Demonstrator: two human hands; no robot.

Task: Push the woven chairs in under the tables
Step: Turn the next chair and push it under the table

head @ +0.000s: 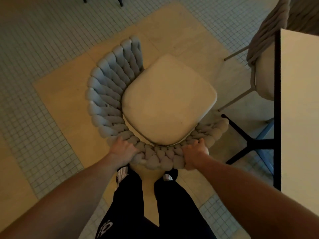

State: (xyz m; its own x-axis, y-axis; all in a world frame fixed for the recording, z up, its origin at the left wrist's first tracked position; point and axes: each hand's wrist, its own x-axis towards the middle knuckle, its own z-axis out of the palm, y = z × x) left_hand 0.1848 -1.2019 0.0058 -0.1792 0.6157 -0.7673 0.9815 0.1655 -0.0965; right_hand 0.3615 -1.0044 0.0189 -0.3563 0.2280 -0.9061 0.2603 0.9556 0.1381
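A woven chair (pixel 110 94) with a thick grey braided back and a cream seat cushion stands right in front of me on a tan floor panel, seen from above. My left hand (pixel 123 148) grips the braided back rim on its left side. My right hand (pixel 195 153) grips the same rim on the right. The table (pixel 298 107), with a pale top and a black edge, stands at the right. A second woven chair (pixel 264 44) sits partly under that table at the upper right. The held chair stands clear of the table, to its left.
The table's black base legs (pixel 245 137) spread over the floor just right of the held chair. Small white tiles (pixel 34 49) surround the tan panel. Dark chair legs (pixel 120 2) show at the top edge. My legs and shoes are behind the chair.
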